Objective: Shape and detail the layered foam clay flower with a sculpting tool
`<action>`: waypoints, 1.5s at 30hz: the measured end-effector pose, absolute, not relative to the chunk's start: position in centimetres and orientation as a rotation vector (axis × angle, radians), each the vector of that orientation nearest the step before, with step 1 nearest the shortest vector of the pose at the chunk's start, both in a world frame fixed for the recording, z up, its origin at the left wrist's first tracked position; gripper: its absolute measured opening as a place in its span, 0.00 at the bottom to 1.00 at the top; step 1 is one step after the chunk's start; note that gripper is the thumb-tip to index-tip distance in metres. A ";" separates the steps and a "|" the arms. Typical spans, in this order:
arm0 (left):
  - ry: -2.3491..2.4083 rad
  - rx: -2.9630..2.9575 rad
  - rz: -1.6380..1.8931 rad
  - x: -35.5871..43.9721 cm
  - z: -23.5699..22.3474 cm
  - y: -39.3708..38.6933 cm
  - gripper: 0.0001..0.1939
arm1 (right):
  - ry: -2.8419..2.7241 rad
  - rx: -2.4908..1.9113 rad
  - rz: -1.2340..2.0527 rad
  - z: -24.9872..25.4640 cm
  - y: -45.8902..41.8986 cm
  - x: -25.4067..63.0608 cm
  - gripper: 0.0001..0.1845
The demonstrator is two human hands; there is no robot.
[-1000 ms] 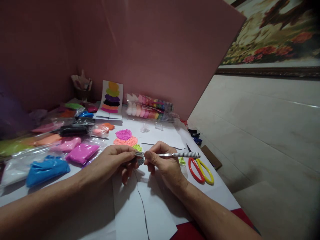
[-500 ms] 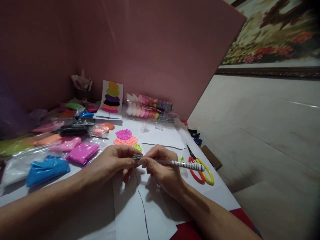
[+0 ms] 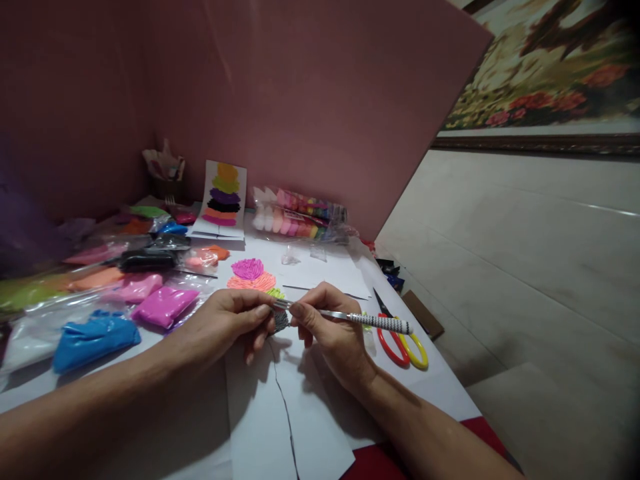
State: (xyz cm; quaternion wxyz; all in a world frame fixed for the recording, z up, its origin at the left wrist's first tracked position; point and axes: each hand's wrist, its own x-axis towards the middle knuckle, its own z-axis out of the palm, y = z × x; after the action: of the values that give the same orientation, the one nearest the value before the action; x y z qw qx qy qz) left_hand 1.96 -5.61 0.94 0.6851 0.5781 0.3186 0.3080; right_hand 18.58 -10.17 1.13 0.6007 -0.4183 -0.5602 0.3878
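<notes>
My right hand point(image 3: 335, 340) grips a fork point(image 3: 333, 313) by its neck, and the black-and-white patterned handle points to the right. At the tines, my left hand point(image 3: 225, 323) has its thumb and index finger closed on the tips. Just under the tines lies a dark grey ridged piece of clay point(image 3: 281, 321), partly covered by the left fingers. A thin black line point(image 3: 284, 400) runs from it down the white paper point(image 3: 320, 427). Beyond it are ridged clay pieces in orange point(image 3: 251, 281), magenta point(image 3: 247, 269) and yellow-green point(image 3: 275, 293), the last partly hidden.
Scissors point(image 3: 400, 340) with red and yellow handles lie at right. Several bags of coloured clay, one blue point(image 3: 95, 341), one pink point(image 3: 165, 307), cover the left. A card with coloured layers point(image 3: 224, 197) leans at the back, beside a clay pack point(image 3: 300, 215).
The fork has shifted slightly right and up with my right hand. The dark grey ridged clay now shows below the tines. My left hand has barely moved.
</notes>
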 end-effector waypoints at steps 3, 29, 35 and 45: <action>0.657 1.307 0.674 2.0 1.1 -5.6 0.08 | -1.301 -0.971 0.902 1.1 -10.2 18.6 0.13; 0.637 1.163 0.800 2.2 1.3 -5.5 0.09 | -1.350 -0.917 0.933 0.9 -10.3 18.5 0.10; 0.631 1.122 0.783 2.1 1.3 -5.7 0.07 | -1.361 -0.948 0.934 0.7 -10.2 18.7 0.11; 0.627 1.044 0.742 1.9 1.4 -5.9 0.04 | -1.370 -0.921 0.979 1.1 -10.3 18.6 0.12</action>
State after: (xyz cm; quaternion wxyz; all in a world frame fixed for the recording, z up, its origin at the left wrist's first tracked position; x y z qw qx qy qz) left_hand 1.92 -5.88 1.38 0.7563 0.4790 0.2878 0.3403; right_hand 18.57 -10.33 1.14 0.5738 -0.3929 -0.5846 0.4179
